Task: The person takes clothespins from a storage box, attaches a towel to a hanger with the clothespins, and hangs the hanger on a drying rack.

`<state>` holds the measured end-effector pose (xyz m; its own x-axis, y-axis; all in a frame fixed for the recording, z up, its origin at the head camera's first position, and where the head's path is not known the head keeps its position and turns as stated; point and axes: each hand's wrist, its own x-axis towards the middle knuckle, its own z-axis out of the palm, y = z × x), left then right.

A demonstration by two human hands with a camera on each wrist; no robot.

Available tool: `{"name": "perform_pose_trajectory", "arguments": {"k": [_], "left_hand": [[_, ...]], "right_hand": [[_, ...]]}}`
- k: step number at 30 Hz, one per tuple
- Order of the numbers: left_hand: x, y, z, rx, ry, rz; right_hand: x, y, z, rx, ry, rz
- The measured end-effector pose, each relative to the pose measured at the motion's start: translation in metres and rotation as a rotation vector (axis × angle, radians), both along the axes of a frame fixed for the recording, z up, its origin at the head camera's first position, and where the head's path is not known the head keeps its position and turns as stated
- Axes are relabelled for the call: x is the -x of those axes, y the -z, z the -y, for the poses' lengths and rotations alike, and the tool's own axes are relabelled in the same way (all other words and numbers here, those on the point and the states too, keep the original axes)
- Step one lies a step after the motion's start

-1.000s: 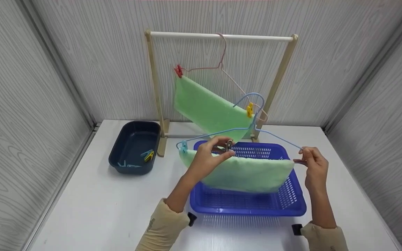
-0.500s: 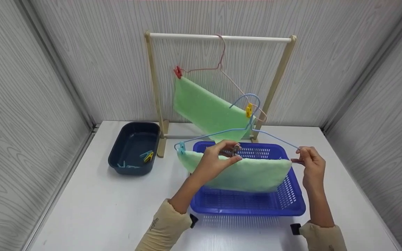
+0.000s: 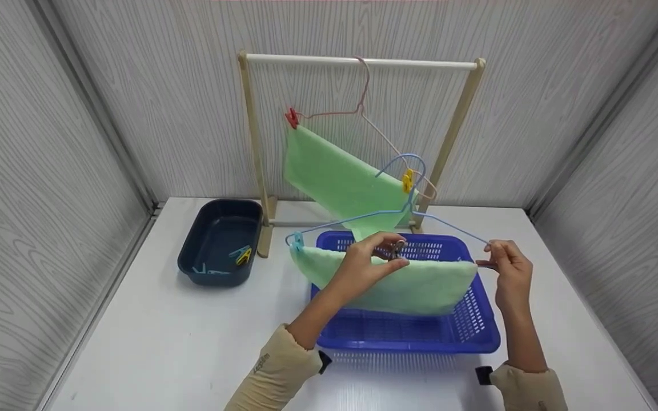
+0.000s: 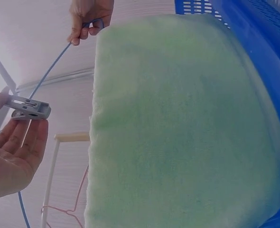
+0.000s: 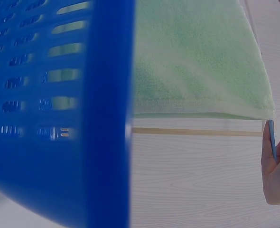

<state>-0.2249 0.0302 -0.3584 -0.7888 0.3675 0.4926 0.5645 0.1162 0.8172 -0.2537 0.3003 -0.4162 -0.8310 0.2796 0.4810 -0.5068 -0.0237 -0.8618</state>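
My left hand (image 3: 363, 269) pinches a grey clothespin (image 4: 31, 108) between thumb and fingers, just above the towel's top edge. The right hand (image 3: 513, 277) grips the right end of a blue hanger (image 3: 352, 218). From that hanger's lower bar hangs a pale green towel (image 3: 426, 288), fastened at the left by a light blue clothespin (image 3: 297, 241). At the right, the towel's top corner meets my right fingers; no clothespin shows there. The towel hangs over a blue slotted basket (image 3: 409, 346).
Behind stands a rack with a white bar (image 3: 306, 58). A pink hanger (image 3: 329, 113) hangs there, tilted, holding another green towel (image 3: 334, 171) with red (image 3: 291, 118) and yellow (image 3: 408, 181) clothespins. At left, a dark basin (image 3: 187, 242) contains several clothespins (image 3: 240, 252).
My left hand has moved right along the towel's top edge, carrying the grey clothespin. The right hand and blue hanger shifted slightly left at first, then stayed put.
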Motion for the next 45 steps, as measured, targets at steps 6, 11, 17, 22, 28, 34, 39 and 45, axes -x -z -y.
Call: {"name": "perform_pose_trajectory", "arguments": {"k": [6,11,17,22,28,34,39,45], "left_hand": [[0.000,-0.001,-0.002,-0.007,0.008,-0.002],[0.001,-0.003,-0.004,0.006,0.002,0.011],[0.002,-0.005,-0.006,-0.009,0.015,0.012],[0.002,-0.004,-0.007,-0.008,0.024,0.006],[0.000,-0.005,-0.009,-0.006,0.024,0.010],[0.000,-0.004,-0.012,-0.001,0.024,0.019],[0.009,0.006,-0.017,-0.003,0.028,0.019],[0.023,0.026,-0.025,0.007,0.030,0.030]], "right_hand": [[0.006,0.007,-0.004,0.023,-0.007,-0.009],[0.007,0.006,-0.004,0.029,-0.007,-0.026],[0.008,0.004,-0.003,0.027,-0.017,-0.047],[0.008,0.005,-0.004,0.036,-0.011,-0.036],[0.005,0.004,-0.003,0.014,-0.001,-0.013],[-0.004,-0.006,0.005,-0.001,-0.006,-0.007],[-0.005,-0.007,0.005,0.011,-0.006,-0.007],[0.003,0.005,-0.003,0.020,-0.015,-0.016]]}}
